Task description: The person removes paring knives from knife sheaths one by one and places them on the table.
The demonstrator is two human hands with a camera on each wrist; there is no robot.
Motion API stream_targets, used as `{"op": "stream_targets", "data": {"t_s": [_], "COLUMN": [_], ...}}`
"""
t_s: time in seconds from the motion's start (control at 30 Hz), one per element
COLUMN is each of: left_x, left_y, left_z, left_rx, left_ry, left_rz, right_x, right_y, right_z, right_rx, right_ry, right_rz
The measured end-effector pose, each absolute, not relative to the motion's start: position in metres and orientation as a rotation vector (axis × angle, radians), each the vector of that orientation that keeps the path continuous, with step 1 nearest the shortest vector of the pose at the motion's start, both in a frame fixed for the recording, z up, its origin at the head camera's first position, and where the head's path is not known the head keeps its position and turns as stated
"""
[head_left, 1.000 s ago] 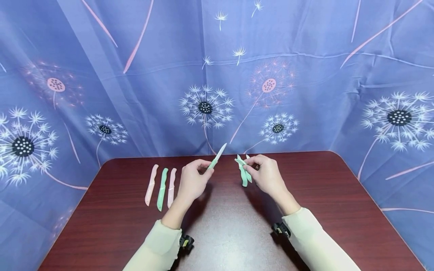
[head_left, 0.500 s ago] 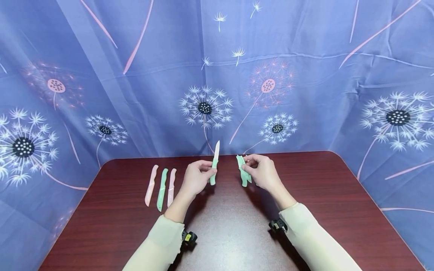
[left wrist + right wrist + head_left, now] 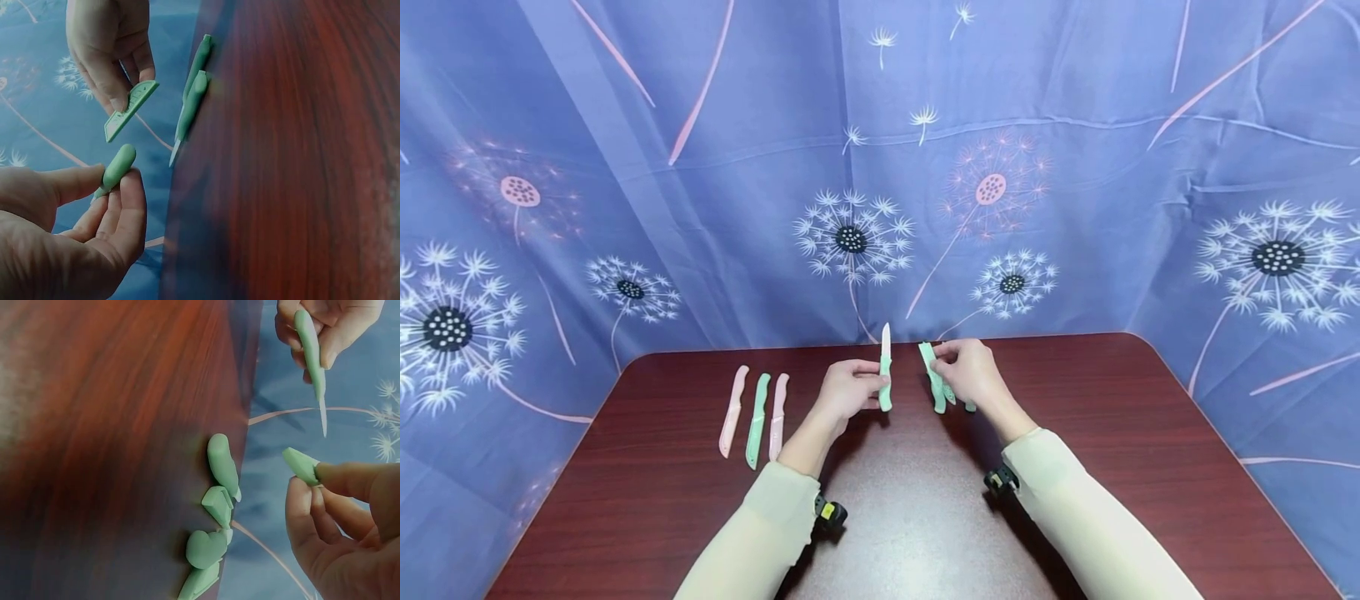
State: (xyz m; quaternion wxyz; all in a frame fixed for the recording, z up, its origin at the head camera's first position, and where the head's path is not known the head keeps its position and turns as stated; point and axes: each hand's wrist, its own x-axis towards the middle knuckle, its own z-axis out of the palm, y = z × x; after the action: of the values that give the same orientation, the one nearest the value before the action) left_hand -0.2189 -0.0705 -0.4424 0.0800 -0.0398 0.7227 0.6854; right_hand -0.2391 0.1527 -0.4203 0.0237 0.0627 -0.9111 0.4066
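My left hand (image 3: 842, 392) pinches a paring knife (image 3: 886, 385) by its mint-green handle, its bare white blade pointing up and away in the head view. To its right, my right hand (image 3: 979, 377) pinches a mint-green knife sheath (image 3: 131, 111) between thumb and fingers. Knife and sheath are apart, as the right wrist view shows with the blade tip near the sheath (image 3: 300, 465). Below the right hand, green-handled knives (image 3: 222, 459) and loose green sheaths (image 3: 217, 505) lie near the table's far edge, partly hidden by the hand in the head view.
On the left of the dark red wooden table (image 3: 655, 500) lie a peach-pink sheathed knife (image 3: 733, 412), a green sheathed knife (image 3: 757, 421) and a pink sheathed knife (image 3: 778, 417), side by side. A blue dandelion-print cloth (image 3: 737, 250) hangs behind the far edge.
My left hand has moved slightly right and turned the knife from leaning right to nearly upright. The sheath in my right hand has swung to point more away from me.
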Motion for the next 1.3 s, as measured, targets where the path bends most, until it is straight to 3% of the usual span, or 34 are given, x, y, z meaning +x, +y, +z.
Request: {"op": "stream_targets", "data": {"t_s": [1.3], "left_x": [-0.25], "left_y": [-0.04], "left_z": [-0.45], "left_rx": [-0.283], "left_ry": [2.21], "left_rz": [1.807], "right_x": [-0.27], "right_y": [0.114], "right_z": [-0.436], "right_rx": [0.098], "right_ry": [-3.049], "right_rz": [0.99]}}
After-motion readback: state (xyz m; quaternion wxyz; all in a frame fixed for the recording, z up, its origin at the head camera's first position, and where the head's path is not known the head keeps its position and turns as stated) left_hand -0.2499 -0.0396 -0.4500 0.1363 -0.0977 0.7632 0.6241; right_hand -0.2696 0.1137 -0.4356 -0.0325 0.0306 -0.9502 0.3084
